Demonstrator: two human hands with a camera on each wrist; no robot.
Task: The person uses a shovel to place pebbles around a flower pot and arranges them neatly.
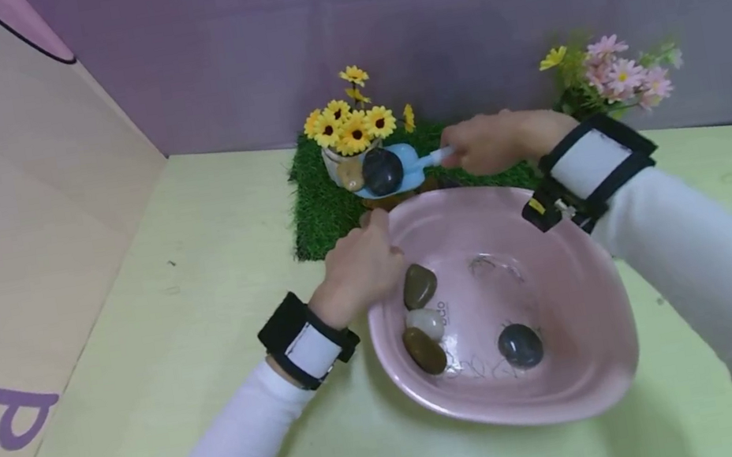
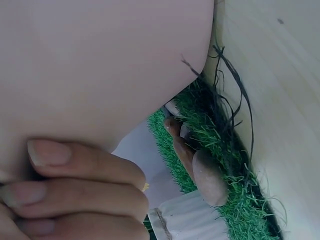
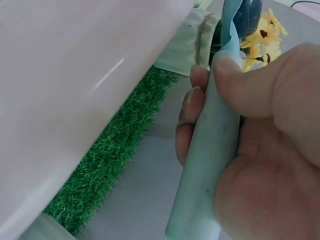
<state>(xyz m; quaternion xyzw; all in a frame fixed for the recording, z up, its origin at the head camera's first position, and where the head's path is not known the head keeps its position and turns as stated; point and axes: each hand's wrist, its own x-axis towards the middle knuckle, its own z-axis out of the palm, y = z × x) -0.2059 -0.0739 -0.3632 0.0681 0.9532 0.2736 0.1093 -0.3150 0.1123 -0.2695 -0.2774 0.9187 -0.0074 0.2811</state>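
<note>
My right hand [image 1: 492, 143] grips the pale blue handle of a small toy shovel [image 1: 410, 165], its fingers wrapped round it in the right wrist view. A dark round stone [image 1: 382, 171] and a yellowish stone [image 1: 350, 175] lie on the shovel's blade, beyond the basin's far rim. My left hand [image 1: 364, 265] holds the left rim of a pink basin [image 1: 589, 321], fingers curled against its wall in the left wrist view. Inside the basin lie an olive stone [image 1: 420, 286], a white stone [image 1: 427, 323], a brown stone [image 1: 424, 351] and a dark grey stone [image 1: 520, 346].
Behind the basin lies a green turf mat [image 1: 321, 219] with a white pot of yellow flowers [image 1: 350, 129]. More stones rest on the mat, including a pinkish one [image 2: 209, 177]. Pink flowers [image 1: 622, 74] stand at the back right, before a grey wall [image 1: 484, 18].
</note>
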